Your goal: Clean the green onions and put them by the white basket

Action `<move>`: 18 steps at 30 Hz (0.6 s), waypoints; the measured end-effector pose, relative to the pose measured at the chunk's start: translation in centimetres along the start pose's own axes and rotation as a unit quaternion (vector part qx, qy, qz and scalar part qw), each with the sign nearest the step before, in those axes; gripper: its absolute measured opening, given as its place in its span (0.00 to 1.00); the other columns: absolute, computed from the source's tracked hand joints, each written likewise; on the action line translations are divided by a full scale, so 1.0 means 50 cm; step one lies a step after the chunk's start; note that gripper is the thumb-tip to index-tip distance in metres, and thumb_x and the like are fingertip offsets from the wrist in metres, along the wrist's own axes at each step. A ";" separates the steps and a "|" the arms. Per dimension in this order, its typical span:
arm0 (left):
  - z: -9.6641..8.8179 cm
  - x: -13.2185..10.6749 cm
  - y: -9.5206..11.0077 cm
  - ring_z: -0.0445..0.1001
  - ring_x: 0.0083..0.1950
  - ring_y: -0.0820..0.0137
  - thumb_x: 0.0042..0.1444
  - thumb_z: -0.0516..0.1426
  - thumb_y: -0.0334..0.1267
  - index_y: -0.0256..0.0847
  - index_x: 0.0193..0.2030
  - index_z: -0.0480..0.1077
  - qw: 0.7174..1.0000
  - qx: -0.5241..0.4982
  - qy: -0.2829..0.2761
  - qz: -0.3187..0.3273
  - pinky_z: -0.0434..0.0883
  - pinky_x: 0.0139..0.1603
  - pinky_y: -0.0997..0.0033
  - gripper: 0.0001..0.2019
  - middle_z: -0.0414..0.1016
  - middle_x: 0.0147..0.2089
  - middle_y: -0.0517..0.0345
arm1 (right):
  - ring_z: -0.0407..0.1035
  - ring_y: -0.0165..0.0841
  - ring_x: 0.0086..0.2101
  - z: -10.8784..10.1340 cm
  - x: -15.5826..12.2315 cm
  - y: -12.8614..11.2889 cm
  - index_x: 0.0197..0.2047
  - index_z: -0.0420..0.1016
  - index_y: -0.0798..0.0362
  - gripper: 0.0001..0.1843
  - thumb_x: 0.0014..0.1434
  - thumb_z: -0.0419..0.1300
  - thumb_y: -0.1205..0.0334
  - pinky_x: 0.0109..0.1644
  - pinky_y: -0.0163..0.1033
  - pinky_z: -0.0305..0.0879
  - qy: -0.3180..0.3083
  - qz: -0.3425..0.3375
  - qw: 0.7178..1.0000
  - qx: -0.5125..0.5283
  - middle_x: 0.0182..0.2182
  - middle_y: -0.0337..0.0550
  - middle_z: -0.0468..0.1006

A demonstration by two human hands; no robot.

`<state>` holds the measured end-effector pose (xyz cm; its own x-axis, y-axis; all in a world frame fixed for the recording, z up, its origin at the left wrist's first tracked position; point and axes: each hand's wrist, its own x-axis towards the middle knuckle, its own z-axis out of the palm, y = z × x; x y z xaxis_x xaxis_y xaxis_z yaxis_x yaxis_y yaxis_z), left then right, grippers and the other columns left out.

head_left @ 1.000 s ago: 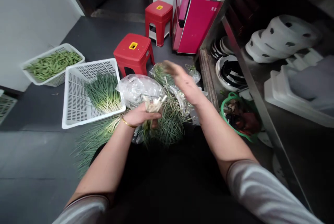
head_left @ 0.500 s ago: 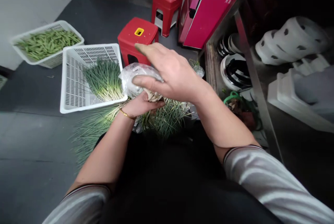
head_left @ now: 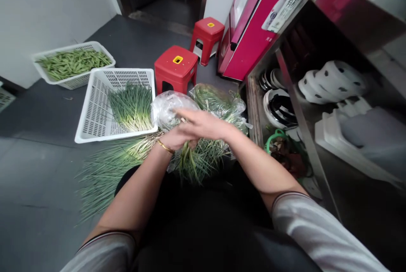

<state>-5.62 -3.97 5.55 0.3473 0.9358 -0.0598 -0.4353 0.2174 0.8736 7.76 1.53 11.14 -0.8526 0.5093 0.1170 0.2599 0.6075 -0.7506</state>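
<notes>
My left hand [head_left: 177,137] is closed around a bunch of spring onions [head_left: 190,163], its green leaves hanging down below the fist. Over its root end lies my right hand [head_left: 207,125], touching or nearly touching the left; its fingers are blurred and partly hidden. Loose spring onions [head_left: 111,170] are spread on the floor to the left. Behind the hands sits a clear plastic bag [head_left: 173,105], with another bag of greens [head_left: 214,98] to its right. A white basket [head_left: 91,115] holds a neat pile of spring onions [head_left: 131,107].
A second white basket [head_left: 109,62] is filled with green beans [head_left: 74,62]. Red stools [head_left: 176,69] stand ahead, near a pink cabinet [head_left: 253,39]. On the right, a metal shelf [head_left: 304,124] holds white containers [head_left: 333,81]; a green-rimmed basket [head_left: 272,136] is below.
My right hand has come down from above, fingers spread, onto the root end of the bunch. The view has tilted up, showing more of the bags and cabinet.
</notes>
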 end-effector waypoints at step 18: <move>-0.069 -0.039 0.049 0.41 0.10 0.81 0.42 0.63 0.36 0.36 0.40 0.73 0.974 -0.155 -0.162 0.000 0.46 0.10 0.79 0.16 0.45 0.10 0.73 | 0.68 0.38 0.48 0.022 -0.113 0.043 0.57 0.66 0.49 0.25 0.58 0.59 0.50 0.49 0.46 0.67 0.254 0.043 0.966 -0.001 0.49 0.49 0.70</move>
<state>-10.26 -4.30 6.15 0.5698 0.8097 0.1405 -0.6482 0.3376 0.6826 12.65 -0.71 8.17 -0.4951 0.7909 0.3597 0.3204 0.5510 -0.7705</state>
